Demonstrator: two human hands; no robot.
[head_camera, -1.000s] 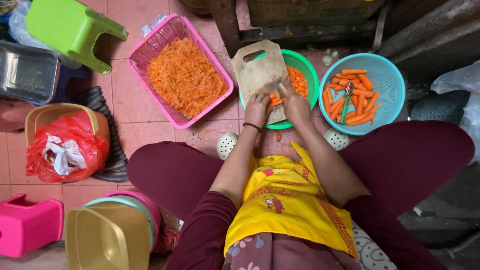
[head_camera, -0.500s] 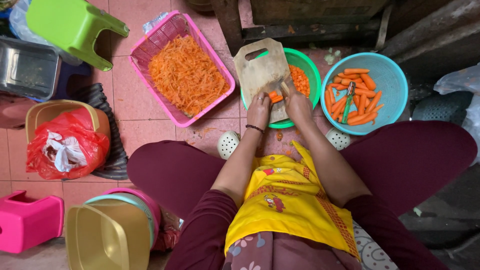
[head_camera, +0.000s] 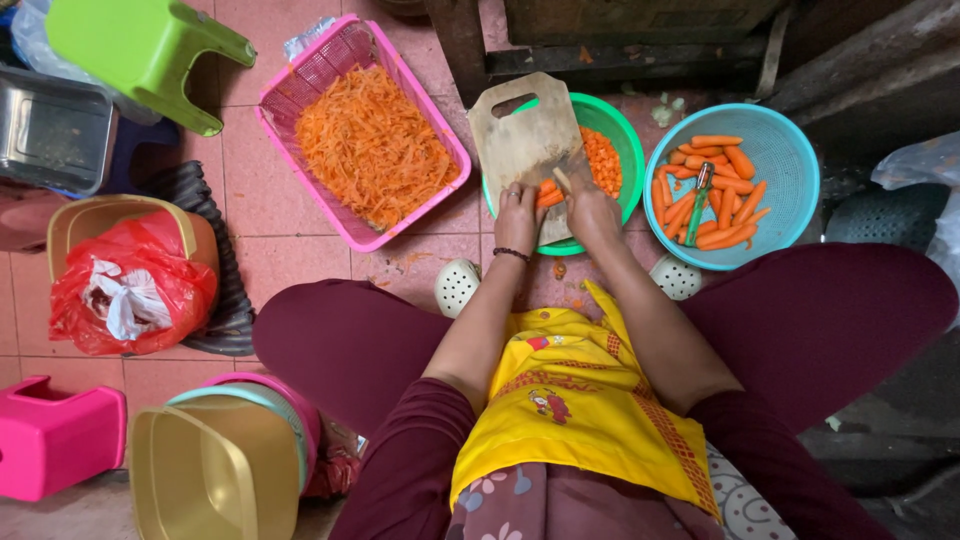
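A wooden cutting board (head_camera: 520, 140) lies across a green bowl (head_camera: 628, 150) that holds chopped carrot pieces (head_camera: 603, 160). My left hand (head_camera: 518, 214) presses a piece of carrot (head_camera: 549, 193) on the board's near end. My right hand (head_camera: 590, 208) grips a knife (head_camera: 564, 180) by its wooden handle, the blade over that carrot. To the right, a blue basket (head_camera: 790, 190) holds whole peeled carrots (head_camera: 720, 195) and a peeler (head_camera: 698, 200).
A pink basket (head_camera: 300, 130) of shredded carrot (head_camera: 370, 145) sits left of the board. Further left are a green stool (head_camera: 140, 50), a metal tray (head_camera: 50, 130), a red plastic bag (head_camera: 130, 285), a pink stool (head_camera: 55, 435) and stacked buckets (head_camera: 220, 465). My knees spread wide on both sides.
My hands stay on the board with small shifts; the knife works at the carrot under my left fingers. Nothing else moved.
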